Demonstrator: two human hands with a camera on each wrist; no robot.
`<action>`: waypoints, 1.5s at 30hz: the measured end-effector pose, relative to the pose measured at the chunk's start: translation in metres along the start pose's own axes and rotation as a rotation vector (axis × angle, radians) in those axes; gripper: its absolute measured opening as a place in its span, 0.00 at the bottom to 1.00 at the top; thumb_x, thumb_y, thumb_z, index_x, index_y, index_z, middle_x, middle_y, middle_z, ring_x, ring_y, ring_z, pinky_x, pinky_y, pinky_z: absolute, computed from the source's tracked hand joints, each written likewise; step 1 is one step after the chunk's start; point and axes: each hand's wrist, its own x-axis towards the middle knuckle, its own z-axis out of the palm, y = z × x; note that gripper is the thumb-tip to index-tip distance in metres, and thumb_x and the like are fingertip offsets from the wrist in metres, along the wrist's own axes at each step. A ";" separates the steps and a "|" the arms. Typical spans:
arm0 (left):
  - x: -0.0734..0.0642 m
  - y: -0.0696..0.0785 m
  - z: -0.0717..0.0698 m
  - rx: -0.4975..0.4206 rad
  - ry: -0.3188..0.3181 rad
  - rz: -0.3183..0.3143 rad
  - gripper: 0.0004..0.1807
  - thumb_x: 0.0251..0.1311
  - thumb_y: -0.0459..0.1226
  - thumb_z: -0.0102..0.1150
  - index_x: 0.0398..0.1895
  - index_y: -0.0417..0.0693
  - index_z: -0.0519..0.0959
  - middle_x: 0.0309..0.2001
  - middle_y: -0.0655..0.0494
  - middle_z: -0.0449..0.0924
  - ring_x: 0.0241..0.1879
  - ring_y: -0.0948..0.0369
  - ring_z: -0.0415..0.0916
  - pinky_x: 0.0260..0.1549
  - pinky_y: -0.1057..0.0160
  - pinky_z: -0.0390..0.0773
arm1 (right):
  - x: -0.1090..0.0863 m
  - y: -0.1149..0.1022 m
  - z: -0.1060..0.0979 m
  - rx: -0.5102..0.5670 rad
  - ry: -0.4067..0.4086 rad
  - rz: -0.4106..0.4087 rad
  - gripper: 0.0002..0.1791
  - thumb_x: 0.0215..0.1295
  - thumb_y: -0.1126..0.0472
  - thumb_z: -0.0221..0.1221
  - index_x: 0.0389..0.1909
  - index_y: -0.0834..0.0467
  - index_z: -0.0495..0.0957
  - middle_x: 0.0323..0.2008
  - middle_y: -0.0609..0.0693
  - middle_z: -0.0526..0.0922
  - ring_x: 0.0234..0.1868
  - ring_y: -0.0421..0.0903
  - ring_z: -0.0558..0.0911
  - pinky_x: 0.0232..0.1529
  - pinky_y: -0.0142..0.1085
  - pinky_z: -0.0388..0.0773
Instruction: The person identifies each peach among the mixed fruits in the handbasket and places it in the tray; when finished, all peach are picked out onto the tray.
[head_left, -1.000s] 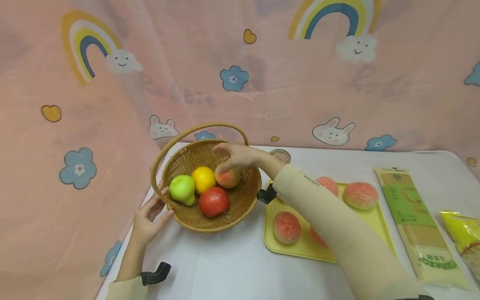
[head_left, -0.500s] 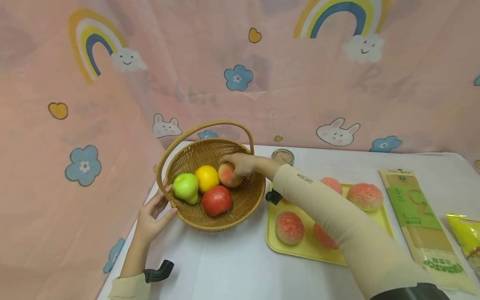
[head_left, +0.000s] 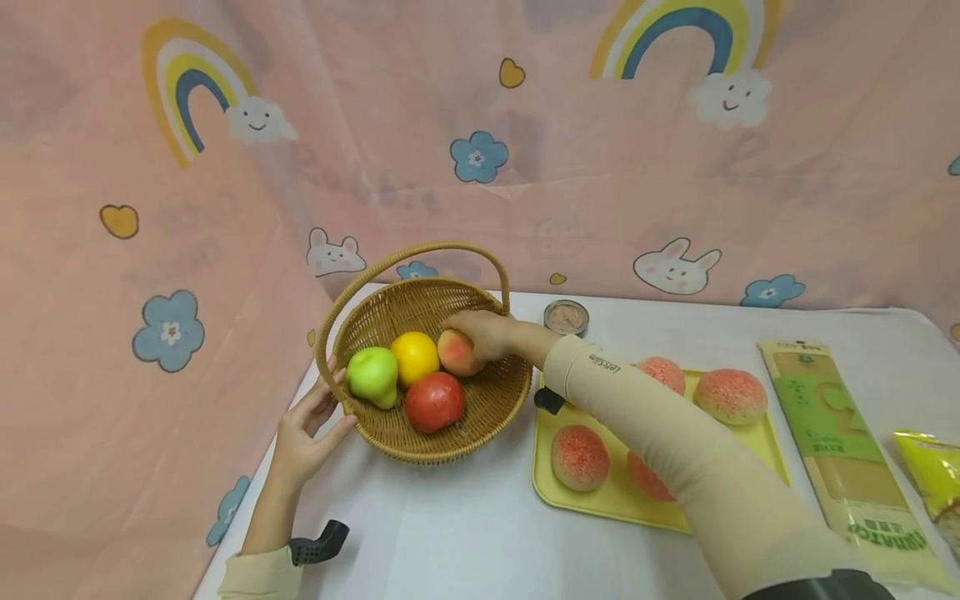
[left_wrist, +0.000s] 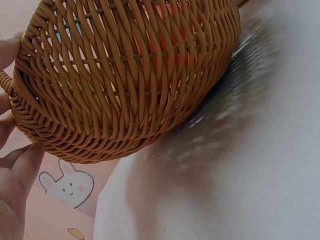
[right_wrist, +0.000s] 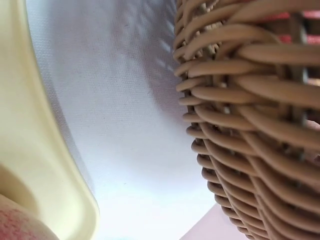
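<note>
A wicker basket [head_left: 491, 408] with a tall handle stands at the left of the white table. My left hand [head_left: 300, 437] grips its left rim, thumb in front and fingers behind; the left wrist view shows those fingertips against the weave of the basket [left_wrist: 125, 95]. Reaching in from the right, my right hand [head_left: 489, 335] holds a peach [head_left: 454, 353] inside the basket. Beside the peach lie a yellow orange-like fruit [head_left: 415, 358], a green pear [head_left: 372, 375] and a round red fruit [head_left: 435, 403]. In the right wrist view the basket wall [right_wrist: 250, 115] hides that hand.
Right of the basket, a yellow tray [head_left: 592, 504] bears several pink-topped buns [head_left: 580, 458], partly covered by my right sleeve. Behind it sits a small round lidded container [head_left: 566, 317]. Farther right lie a green-labelled noodle pack [head_left: 832, 417] and a yellow snack bag [head_left: 933, 471].
My right hand has lowered onto the peach, and its fingers have closed round it. The left hand keeps its hold on the rim. The whole head view has shifted slightly.
</note>
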 end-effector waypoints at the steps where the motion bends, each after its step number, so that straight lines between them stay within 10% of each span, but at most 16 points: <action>1: -0.001 -0.001 0.000 -0.002 -0.006 -0.003 0.33 0.46 0.15 0.59 0.61 0.25 0.67 0.68 0.27 0.53 0.68 0.64 0.61 0.59 0.73 0.68 | 0.000 0.000 0.001 -0.009 0.007 -0.014 0.39 0.53 0.60 0.67 0.66 0.62 0.64 0.67 0.58 0.66 0.68 0.53 0.65 0.70 0.44 0.61; 8: -0.004 -0.002 0.002 -0.022 -0.016 -0.023 0.33 0.48 0.15 0.58 0.61 0.23 0.65 0.69 0.29 0.51 0.70 0.59 0.58 0.60 0.73 0.67 | -0.006 0.000 -0.002 -0.034 0.076 -0.067 0.37 0.52 0.55 0.68 0.63 0.59 0.67 0.61 0.55 0.69 0.63 0.51 0.68 0.66 0.43 0.66; 21: -0.003 -0.001 0.002 -0.020 -0.014 0.003 0.33 0.47 0.15 0.58 0.61 0.23 0.65 0.69 0.29 0.52 0.69 0.63 0.60 0.59 0.73 0.68 | -0.058 0.000 -0.025 0.237 0.253 -0.121 0.41 0.45 0.54 0.73 0.64 0.46 0.68 0.64 0.46 0.68 0.61 0.47 0.70 0.60 0.44 0.72; 29: -0.006 0.001 0.003 -0.027 -0.003 -0.015 0.34 0.44 0.12 0.56 0.61 0.23 0.65 0.69 0.30 0.53 0.67 0.65 0.62 0.59 0.73 0.68 | -0.136 0.013 -0.028 0.460 0.365 -0.132 0.44 0.45 0.57 0.74 0.66 0.53 0.66 0.64 0.48 0.68 0.62 0.47 0.70 0.67 0.45 0.66; 34: -0.007 0.002 0.002 -0.032 0.004 -0.010 0.33 0.46 0.13 0.56 0.60 0.22 0.65 0.70 0.32 0.53 0.67 0.65 0.63 0.59 0.73 0.68 | -0.197 0.031 -0.017 0.490 0.469 -0.069 0.44 0.47 0.60 0.73 0.67 0.49 0.65 0.62 0.45 0.68 0.59 0.40 0.71 0.63 0.29 0.69; 45: -0.006 0.001 0.002 -0.062 0.019 -0.008 0.33 0.44 0.11 0.55 0.60 0.20 0.65 0.68 0.27 0.52 0.66 0.65 0.64 0.59 0.72 0.68 | -0.315 0.072 0.049 0.504 0.688 0.026 0.45 0.45 0.79 0.66 0.67 0.65 0.59 0.61 0.44 0.68 0.57 0.30 0.71 0.55 0.15 0.67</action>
